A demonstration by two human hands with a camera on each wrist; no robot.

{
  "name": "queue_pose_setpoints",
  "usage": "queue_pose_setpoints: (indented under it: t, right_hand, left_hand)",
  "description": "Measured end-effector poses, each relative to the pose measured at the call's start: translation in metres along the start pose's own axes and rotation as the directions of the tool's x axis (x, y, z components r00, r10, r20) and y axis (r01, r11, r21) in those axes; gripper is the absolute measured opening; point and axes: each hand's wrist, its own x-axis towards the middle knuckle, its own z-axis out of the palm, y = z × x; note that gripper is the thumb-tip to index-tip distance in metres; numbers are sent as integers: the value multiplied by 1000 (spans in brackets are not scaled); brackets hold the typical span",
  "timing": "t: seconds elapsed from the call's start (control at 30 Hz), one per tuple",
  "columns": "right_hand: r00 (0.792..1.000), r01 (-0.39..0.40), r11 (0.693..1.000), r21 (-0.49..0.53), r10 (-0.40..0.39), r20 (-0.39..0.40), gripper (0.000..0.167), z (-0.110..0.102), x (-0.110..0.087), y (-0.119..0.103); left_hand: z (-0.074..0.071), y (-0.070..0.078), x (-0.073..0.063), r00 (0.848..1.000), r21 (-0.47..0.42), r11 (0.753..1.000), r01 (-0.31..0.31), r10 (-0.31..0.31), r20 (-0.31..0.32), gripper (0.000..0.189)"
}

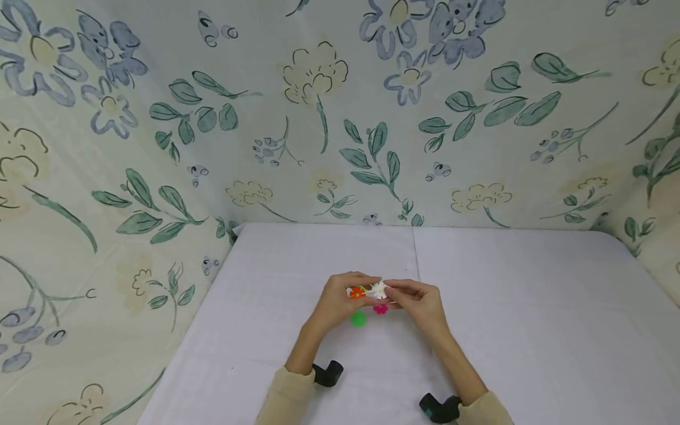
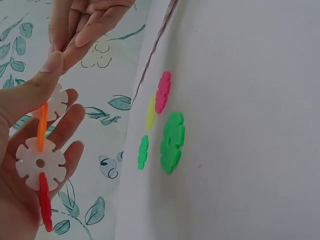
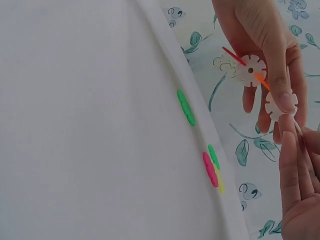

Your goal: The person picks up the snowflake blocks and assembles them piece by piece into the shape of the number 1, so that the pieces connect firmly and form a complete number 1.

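Note:
In the head view both hands meet over the table around a short chain of notched interlocking discs. My left hand holds this chain, its thumb pressed on a white disc. Along the chain follow an orange disc seen edge-on, another white disc with a round centre hole, and a red disc slotted into its edge. My right hand pinches the chain's other end, fingertips right against the left thumb. Its fingers partly hide the piece there.
Below the hands, loose discs lie on the white-covered table: a large green disc, a pink disc, a smaller green disc and a yellow disc. A floral cloth hangs behind the table.

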Motion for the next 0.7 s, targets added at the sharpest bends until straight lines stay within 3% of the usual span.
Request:
queue_pose_setpoints:
  t: [0.33, 0.5, 0.7]
  right_hand:
    - [991, -130, 992, 0, 130, -39, 33, 5, 0, -2]
    - [987, -155, 988, -4, 155, -41, 36, 2, 1, 1]
    - [968, -232, 972, -29, 228, -109, 38, -1, 3, 6]
  left_hand:
    - [5, -2, -1, 1000, -20, 1000, 22, -22, -9, 36]
    - [-2, -6, -1, 998, -9, 998, 67, -67, -20, 35]
    - [-10, -11, -1, 990, 2, 991, 134, -134, -37, 35]
